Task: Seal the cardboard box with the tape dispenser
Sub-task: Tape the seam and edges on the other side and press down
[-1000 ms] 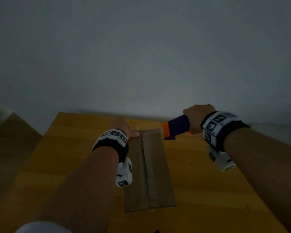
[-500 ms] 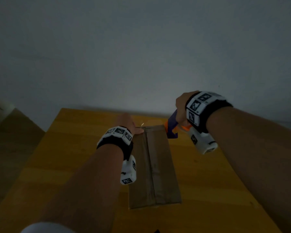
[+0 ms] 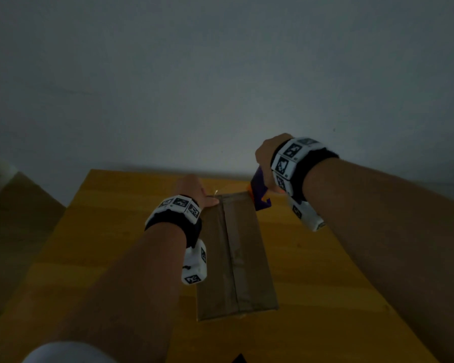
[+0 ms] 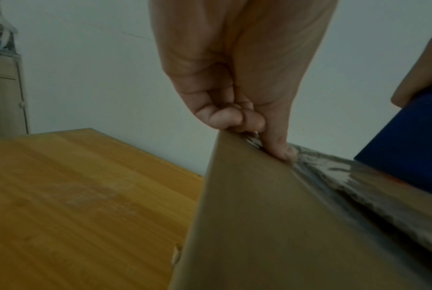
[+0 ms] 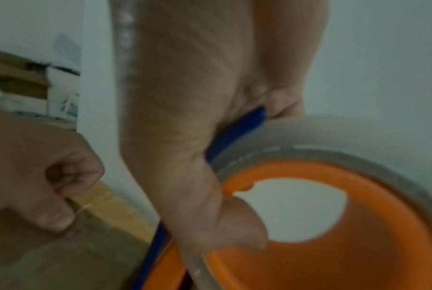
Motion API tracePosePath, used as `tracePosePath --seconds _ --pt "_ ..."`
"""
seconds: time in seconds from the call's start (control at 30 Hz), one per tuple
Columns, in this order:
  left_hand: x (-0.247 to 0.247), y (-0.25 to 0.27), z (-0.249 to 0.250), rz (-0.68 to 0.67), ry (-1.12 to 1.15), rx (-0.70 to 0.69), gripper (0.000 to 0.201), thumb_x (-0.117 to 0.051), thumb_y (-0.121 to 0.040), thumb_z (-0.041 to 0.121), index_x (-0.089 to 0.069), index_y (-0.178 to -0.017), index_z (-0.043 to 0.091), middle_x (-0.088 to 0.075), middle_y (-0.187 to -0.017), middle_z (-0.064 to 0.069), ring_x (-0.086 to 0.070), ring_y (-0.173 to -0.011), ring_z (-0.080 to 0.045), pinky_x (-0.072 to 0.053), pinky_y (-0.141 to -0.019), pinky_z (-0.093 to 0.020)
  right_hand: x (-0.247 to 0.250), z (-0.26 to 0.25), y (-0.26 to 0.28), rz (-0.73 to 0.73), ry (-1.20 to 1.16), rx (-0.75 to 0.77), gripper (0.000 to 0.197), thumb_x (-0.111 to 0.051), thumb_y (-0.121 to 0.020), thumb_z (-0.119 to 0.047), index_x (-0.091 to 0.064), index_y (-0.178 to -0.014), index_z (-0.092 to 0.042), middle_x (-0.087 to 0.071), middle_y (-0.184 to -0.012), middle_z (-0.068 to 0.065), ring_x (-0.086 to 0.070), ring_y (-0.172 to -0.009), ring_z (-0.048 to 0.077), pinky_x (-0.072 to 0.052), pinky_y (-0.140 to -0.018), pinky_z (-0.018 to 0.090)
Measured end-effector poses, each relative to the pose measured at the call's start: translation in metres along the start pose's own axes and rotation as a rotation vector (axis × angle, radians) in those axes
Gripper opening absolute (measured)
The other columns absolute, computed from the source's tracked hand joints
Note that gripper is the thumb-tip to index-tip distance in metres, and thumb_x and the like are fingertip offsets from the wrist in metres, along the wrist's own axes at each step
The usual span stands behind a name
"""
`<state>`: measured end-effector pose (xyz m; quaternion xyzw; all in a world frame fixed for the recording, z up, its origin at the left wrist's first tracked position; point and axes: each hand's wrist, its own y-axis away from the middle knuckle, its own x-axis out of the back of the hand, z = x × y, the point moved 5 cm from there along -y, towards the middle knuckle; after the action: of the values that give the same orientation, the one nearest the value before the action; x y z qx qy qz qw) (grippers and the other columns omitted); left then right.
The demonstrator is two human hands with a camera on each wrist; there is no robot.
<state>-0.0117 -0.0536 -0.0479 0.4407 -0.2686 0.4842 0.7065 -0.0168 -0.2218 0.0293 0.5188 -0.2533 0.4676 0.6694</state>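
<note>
A long flat cardboard box (image 3: 236,258) lies lengthwise on the wooden table (image 3: 325,271), with clear tape along its centre seam (image 4: 358,186). My left hand (image 3: 194,189) holds its far left corner. The thumb (image 4: 279,149) presses on the taped top and the other fingers (image 4: 229,117) are curled at the far end. My right hand (image 3: 266,161) grips the blue and orange tape dispenser (image 3: 260,196). It is raised and tipped nose down just above the box's far right corner. The orange hub (image 5: 358,245) and the clear tape roll (image 5: 333,137) fill the right wrist view.
The table's far edge stands against a plain pale wall (image 3: 220,87). A light wooden cabinet (image 4: 1,94) stands to the left, beyond the table. Bare tabletop (image 4: 73,196) lies on both sides of the box. Stacked boxes (image 5: 23,82) show in the background.
My right hand has risen and swung left toward the box's far end, tipping the dispenser from level to nose down. The left hand has kept its hold on the far corner.
</note>
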Motion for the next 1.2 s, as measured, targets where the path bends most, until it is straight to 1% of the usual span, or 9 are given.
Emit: tracePosePath --seconds 0.2,0.33,0.47,0.6,0.8,0.87,0.97,1.1,1.2 --pt "0.001 0.002 0.000 -0.004 -0.010 0.002 0.035 -0.077 -0.075 0.033 -0.070 -0.083 -0.001 -0.072 -0.095 -0.017 -0.068 -0.092 -0.029 -0.052 -0.078 -0.035 -0.030 0.000 0.003 -0.073 0.142 0.057 0.017 -0.048 -0.091 -0.009 -0.063 -0.098 -0.012 -0.049 -0.070 0.000 -0.046 -0.063 0.005 -0.043 -0.045 0.007" --pt "0.000 -0.001 -0.003 -0.003 0.006 0.016 0.039 -0.077 -0.075 0.031 -0.051 -0.057 0.010 -0.051 -0.058 -0.003 -0.054 -0.066 -0.022 -0.044 -0.062 -0.029 -0.112 0.003 -0.001 -0.256 0.103 -0.080 0.028 -0.067 -0.086 -0.028 -0.056 -0.064 -0.014 -0.055 -0.066 0.004 -0.049 -0.055 0.018 -0.053 -0.067 0.027" --pt "0.002 0.000 0.000 -0.016 -0.016 0.003 0.048 -0.076 -0.076 0.035 -0.046 -0.046 0.013 -0.043 -0.047 -0.003 -0.041 -0.043 -0.016 -0.032 -0.044 -0.022 -0.112 0.018 -0.002 -0.061 -0.178 -0.152 0.034 -0.067 -0.084 -0.033 -0.063 -0.110 -0.011 -0.064 -0.107 0.012 -0.064 -0.094 0.027 -0.046 -0.077 0.034" --pt "0.003 0.003 0.001 -0.049 0.003 -0.005 0.037 -0.074 -0.078 0.035 -0.057 -0.058 0.009 -0.060 -0.061 -0.008 -0.059 -0.059 -0.021 -0.047 -0.058 -0.028 -0.115 0.017 -0.008 0.046 -0.119 -0.247 0.064 -0.070 -0.069 -0.063 -0.061 -0.105 -0.011 -0.060 -0.082 0.004 -0.060 -0.075 0.022 -0.049 -0.064 0.031" --pt "0.014 0.011 -0.012 0.055 0.176 -0.075 0.015 -0.075 -0.079 0.019 -0.070 -0.078 0.005 -0.060 -0.074 -0.003 -0.057 -0.076 -0.020 -0.048 -0.073 -0.029 -0.162 0.003 -0.009 -0.176 -0.133 -0.112 0.059 -0.062 -0.083 -0.052 -0.052 -0.131 -0.020 -0.067 -0.111 0.005 -0.065 -0.099 0.024 -0.053 -0.077 0.032" --pt "0.019 0.014 -0.017 0.106 0.200 -0.089 0.013 -0.073 -0.080 0.016 -0.072 -0.086 0.004 -0.054 -0.072 0.002 -0.053 -0.078 -0.017 -0.043 -0.073 -0.026 -0.162 0.000 -0.003 -0.264 -0.181 -0.122 0.043 -0.061 -0.087 -0.046 -0.060 -0.116 -0.014 -0.066 -0.104 0.007 -0.062 -0.091 0.025 -0.052 -0.076 0.032" --pt "0.027 0.013 -0.019 0.178 0.240 -0.101 0.012 -0.070 -0.083 0.013 -0.073 -0.089 0.003 -0.056 -0.080 -0.001 -0.051 -0.075 -0.013 -0.042 -0.075 -0.024 -0.129 0.015 -0.002 -0.052 -0.392 -0.208 0.034 -0.051 -0.095 -0.027 -0.052 -0.064 -0.013 -0.061 -0.077 0.004 -0.056 -0.075 0.027 -0.046 -0.068 0.032" --pt "0.028 0.010 -0.006 0.191 0.187 -0.222 0.011 -0.068 -0.084 0.013 -0.076 -0.089 0.007 -0.070 -0.092 -0.006 -0.049 -0.065 -0.004 -0.047 -0.075 -0.024 -0.062 0.019 -0.003 0.446 -0.719 -0.068 0.020 -0.054 -0.089 -0.023 -0.072 -0.097 -0.018 -0.070 -0.103 0.003 -0.063 -0.100 0.027 -0.050 -0.084 0.034" --pt "0.021 0.008 0.006 0.106 0.084 -0.304 0.015 -0.070 -0.083 0.017 -0.077 -0.094 0.010 -0.074 -0.098 -0.005 -0.050 -0.068 -0.005 -0.042 -0.071 -0.018 -0.039 -0.021 -0.004 0.401 -0.585 0.207 0.023 -0.057 -0.090 -0.031 -0.075 -0.103 -0.025 -0.070 -0.111 -0.001 -0.054 -0.108 0.021 -0.045 -0.085 0.032"
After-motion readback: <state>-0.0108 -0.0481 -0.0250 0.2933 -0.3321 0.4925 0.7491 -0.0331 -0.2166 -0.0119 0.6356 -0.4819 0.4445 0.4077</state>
